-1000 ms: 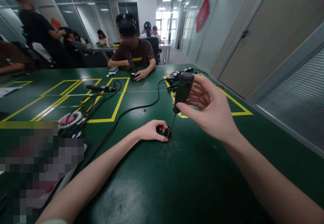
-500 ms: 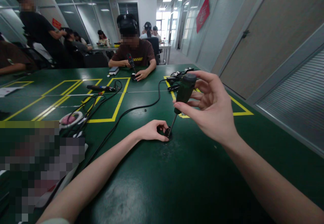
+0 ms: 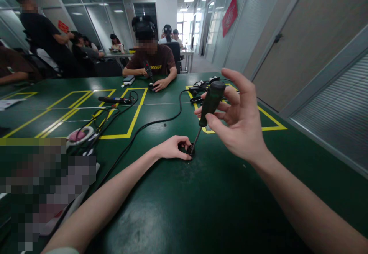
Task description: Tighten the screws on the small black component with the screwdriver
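Observation:
My right hand (image 3: 238,116) grips a screwdriver (image 3: 212,102) by its dark handle, thumb on the near side and the index finger raised off the top. The shaft slants down and left, its tip at a small black part (image 3: 191,149) on the green table (image 3: 224,204). My left hand (image 3: 174,147) rests on the tabletop, thumb and fingers curled round that part. Its exact kind is too small to make out, and the fingers hide some of it.
Across the table a person (image 3: 155,60) works with a power screwdriver (image 3: 148,69). A black cable (image 3: 149,123) crosses the tabletop. Left lie a dark corded tool (image 3: 113,100) and a white tape roll (image 3: 80,135); black items (image 3: 198,89) sit beyond my right hand.
My right index finger has lifted from the top of the screwdriver handle, and the thumb has shifted slightly right along it. My left hand stays put.

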`<state>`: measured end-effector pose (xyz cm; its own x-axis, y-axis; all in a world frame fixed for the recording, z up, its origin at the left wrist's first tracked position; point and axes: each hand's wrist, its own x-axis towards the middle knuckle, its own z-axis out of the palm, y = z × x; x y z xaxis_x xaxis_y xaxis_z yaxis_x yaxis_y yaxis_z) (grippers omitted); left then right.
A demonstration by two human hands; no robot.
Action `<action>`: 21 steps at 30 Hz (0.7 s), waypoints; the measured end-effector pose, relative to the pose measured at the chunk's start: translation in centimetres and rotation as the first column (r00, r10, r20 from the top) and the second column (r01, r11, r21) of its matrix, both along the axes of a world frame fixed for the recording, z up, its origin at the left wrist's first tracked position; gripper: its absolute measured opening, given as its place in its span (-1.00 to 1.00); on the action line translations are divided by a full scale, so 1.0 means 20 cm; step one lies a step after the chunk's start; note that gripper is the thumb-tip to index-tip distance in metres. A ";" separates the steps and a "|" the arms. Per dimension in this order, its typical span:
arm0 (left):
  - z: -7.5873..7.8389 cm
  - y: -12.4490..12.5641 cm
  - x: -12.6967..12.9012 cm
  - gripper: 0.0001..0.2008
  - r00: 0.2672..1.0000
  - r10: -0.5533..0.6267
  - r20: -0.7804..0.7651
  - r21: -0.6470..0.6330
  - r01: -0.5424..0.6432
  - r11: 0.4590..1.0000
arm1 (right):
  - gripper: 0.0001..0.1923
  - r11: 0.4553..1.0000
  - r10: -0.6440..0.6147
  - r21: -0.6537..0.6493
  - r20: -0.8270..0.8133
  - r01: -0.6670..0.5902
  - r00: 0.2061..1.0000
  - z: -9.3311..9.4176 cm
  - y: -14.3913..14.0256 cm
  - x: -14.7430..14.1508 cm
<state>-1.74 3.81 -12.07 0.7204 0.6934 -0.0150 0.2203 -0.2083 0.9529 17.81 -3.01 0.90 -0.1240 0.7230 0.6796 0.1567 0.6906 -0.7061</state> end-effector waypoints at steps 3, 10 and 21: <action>0.01 0.00 0.00 -0.68 1.000 -0.004 -0.005 0.008 0.004 1.000 | -0.42 1.000 -0.024 -0.001 0.044 0.024 0.999 0.00 0.00 0.00; 0.02 -0.01 0.00 -0.69 1.000 -0.003 -0.003 0.001 0.003 1.000 | -0.51 0.977 -0.158 0.161 0.084 0.143 0.984 0.00 0.02 0.03; 0.01 0.00 0.00 -0.67 1.000 -0.009 -0.002 0.008 0.009 1.000 | -0.46 0.994 -0.071 0.091 0.116 0.061 0.991 -0.01 0.01 0.02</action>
